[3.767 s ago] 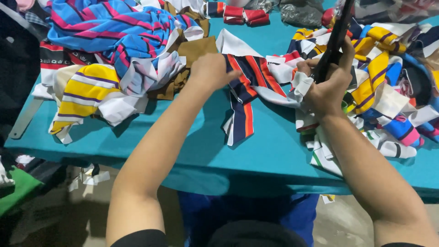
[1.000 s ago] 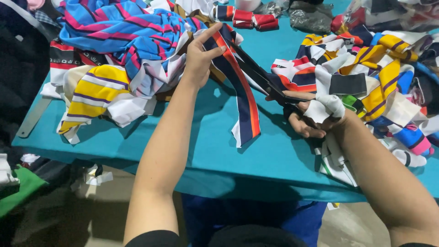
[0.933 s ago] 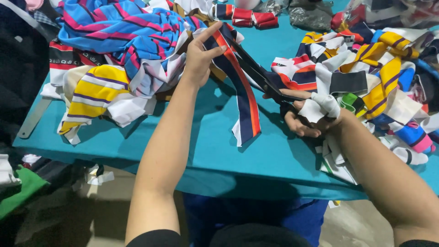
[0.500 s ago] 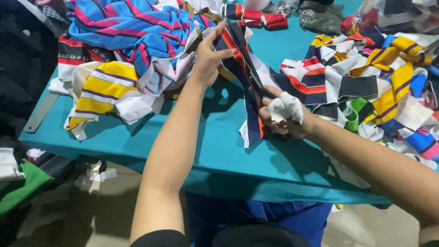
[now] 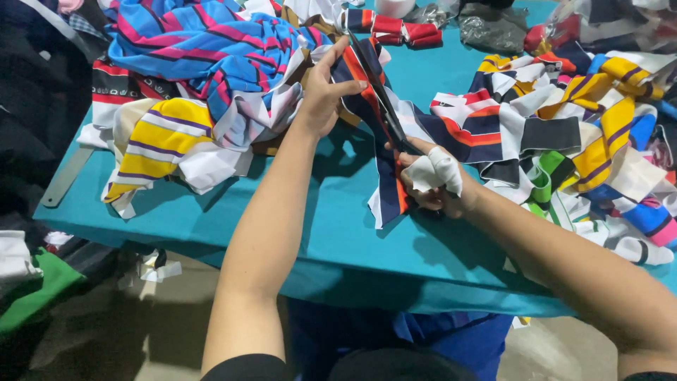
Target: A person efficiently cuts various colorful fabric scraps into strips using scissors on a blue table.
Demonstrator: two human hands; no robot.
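My left hand (image 5: 326, 90) grips the upper end of a navy strip of fabric with red, orange and white stripes (image 5: 381, 155) and holds it up above the teal table (image 5: 331, 233). My right hand (image 5: 434, 180), its fingers wrapped in white cloth, is closed on the handles of black scissors (image 5: 384, 106). The blades lie along the strip and point up toward my left hand. The strip's lower end hangs onto the table.
A heap of blue, pink and yellow striped cloth (image 5: 190, 77) fills the table's left. Cut striped pieces (image 5: 564, 134) cover the right side. Red rolled cloth (image 5: 405, 29) lies at the back. A metal ruler (image 5: 63, 180) hangs off the left edge. Scraps (image 5: 159, 268) litter the floor.
I lifted the striped strip off the table with my left hand. My right hand brought the scissors in from the right and now has the blades laid along the strip.
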